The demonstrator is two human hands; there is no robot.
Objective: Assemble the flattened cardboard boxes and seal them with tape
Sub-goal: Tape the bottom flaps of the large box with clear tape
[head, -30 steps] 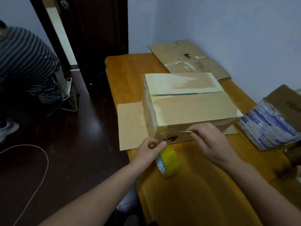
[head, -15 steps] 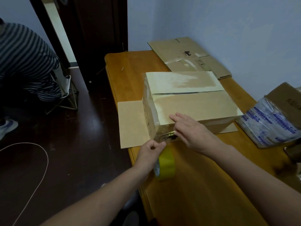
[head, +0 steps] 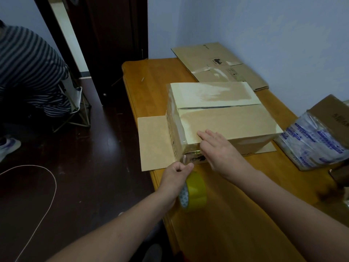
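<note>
Because the tape needs an anchor before it can be drawn along the box, the right hand (head: 219,148) lies with straight fingers flat on top of the cardboard box (head: 236,121), at its near left corner, pressing the tape end over the top edge. The left hand (head: 176,176) grips the yellow tape roll (head: 195,192) just off the box's near face, apparently to keep the short strip taut. The box stands by the worktop's (head: 236,224) left edge, with one flap (head: 154,142) jutting over that edge. Flattened boxes (head: 217,61) wait at the far edge. A second ago the right hand pinched the tape end low on the near face. It has since climbed onto the top, while the roll has hardly shifted.
</note>
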